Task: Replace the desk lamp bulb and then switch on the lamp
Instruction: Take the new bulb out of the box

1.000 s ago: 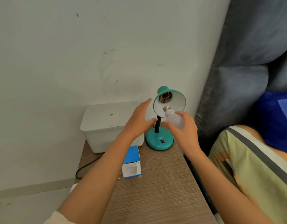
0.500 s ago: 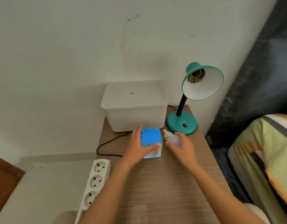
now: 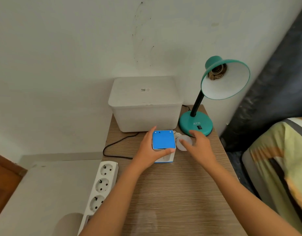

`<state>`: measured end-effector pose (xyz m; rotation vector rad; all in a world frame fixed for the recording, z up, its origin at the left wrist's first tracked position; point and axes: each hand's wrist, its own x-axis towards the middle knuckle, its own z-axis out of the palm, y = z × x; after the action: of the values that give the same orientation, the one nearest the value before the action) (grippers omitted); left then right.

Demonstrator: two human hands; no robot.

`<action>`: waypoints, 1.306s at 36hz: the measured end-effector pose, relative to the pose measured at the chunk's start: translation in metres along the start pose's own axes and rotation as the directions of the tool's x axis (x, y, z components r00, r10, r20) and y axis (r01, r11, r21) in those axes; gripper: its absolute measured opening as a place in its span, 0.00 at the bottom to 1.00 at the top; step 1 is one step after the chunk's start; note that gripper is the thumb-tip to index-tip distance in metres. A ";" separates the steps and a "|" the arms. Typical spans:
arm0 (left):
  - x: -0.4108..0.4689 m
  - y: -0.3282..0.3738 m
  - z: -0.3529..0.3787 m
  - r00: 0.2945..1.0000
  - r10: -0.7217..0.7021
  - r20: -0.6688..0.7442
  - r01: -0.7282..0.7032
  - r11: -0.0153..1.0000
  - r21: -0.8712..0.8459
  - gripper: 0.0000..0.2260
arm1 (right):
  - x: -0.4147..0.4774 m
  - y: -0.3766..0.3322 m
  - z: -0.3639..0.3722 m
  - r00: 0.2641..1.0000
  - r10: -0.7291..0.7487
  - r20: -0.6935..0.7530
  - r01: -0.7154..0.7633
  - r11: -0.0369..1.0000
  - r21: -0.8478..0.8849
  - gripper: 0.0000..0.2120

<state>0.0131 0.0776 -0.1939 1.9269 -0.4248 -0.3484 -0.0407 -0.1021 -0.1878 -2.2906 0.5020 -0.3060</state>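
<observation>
A teal desk lamp [image 3: 213, 65] stands at the table's far right corner. Its shade faces me with a bare socket [image 3: 216, 72] inside, and a black switch [image 3: 199, 127] sits on the round base [image 3: 189, 121]. My left hand [image 3: 146, 150] grips a blue-topped white bulb box [image 3: 163, 139] that stands on the table. A white bulb [image 3: 186, 139] lies on the wood just right of the box, its screw cap pointing toward the box. My right hand [image 3: 201, 147] hovers over the bulb with fingers spread, the thumb across it.
A lidded white plastic bin [image 3: 145, 103] fills the table's back left, against the wall. A black cable [image 3: 116, 145] loops off the wooden table's [image 3: 172, 193] left edge. A white power strip [image 3: 102, 183] leans there. A striped bed cover [image 3: 274, 159] lies to the right.
My right hand brought the bulb down from the lamp shade, laid it on the table and loosened its fingers. My left hand left the lamp and took hold of the box.
</observation>
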 end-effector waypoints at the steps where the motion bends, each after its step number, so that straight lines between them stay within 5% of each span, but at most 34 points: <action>1: -0.001 -0.001 0.000 1.000 -0.001 0.003 0.001 1.000 -0.003 0.44 | -0.001 -0.004 -0.004 0.999 -0.047 -0.020 0.047 0.999 0.001 0.27; 4: -0.005 -0.004 0.000 1.000 -0.011 0.007 0.011 1.000 -0.017 0.44 | 0.000 -0.022 -0.016 0.981 -0.192 0.027 0.191 0.981 0.039 0.22; 9: -0.007 -0.006 0.001 1.000 -0.004 0.004 0.005 1.000 -0.023 0.44 | 0.007 -0.056 -0.026 0.830 -0.405 0.383 0.467 0.880 -0.082 0.17; 13: -0.006 -0.006 -0.001 0.999 -0.023 0.045 0.024 1.000 -0.017 0.47 | 0.014 -0.070 -0.023 0.735 -0.362 0.573 0.558 0.803 -0.209 0.21; 20: -0.008 -0.010 -0.010 0.994 -0.030 0.106 0.018 0.994 0.110 0.50 | 0.017 -0.079 -0.021 0.688 -0.327 0.648 0.615 0.736 -0.283 0.26; 29: -0.009 -0.012 -0.008 0.996 -0.010 0.093 0.002 0.996 0.090 0.49 | 0.010 -0.069 -0.019 0.680 -0.452 0.577 0.684 0.674 -0.278 0.24; 35: -0.012 -0.014 -0.008 0.997 0.022 0.079 -0.025 0.999 0.034 0.50 | 0.005 -0.061 -0.024 0.730 -0.586 0.352 0.654 0.748 -0.113 0.12; 42: -0.017 -0.014 -0.006 0.994 0.093 0.062 -0.091 0.995 -0.044 0.46 | 0.027 -0.069 -0.020 0.941 -0.323 0.099 0.302 0.936 0.179 0.05; 47: -0.020 -0.013 -0.008 0.994 0.092 0.050 -0.091 0.995 -0.027 0.48 | 0.028 -0.054 -0.010 0.991 -0.114 0.067 0.084 0.936 0.341 0.03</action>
<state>0.0004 0.0976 -0.2018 1.8712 -0.5386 -0.3416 -0.0055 -0.0863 -0.1397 -1.9859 0.2655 -0.3155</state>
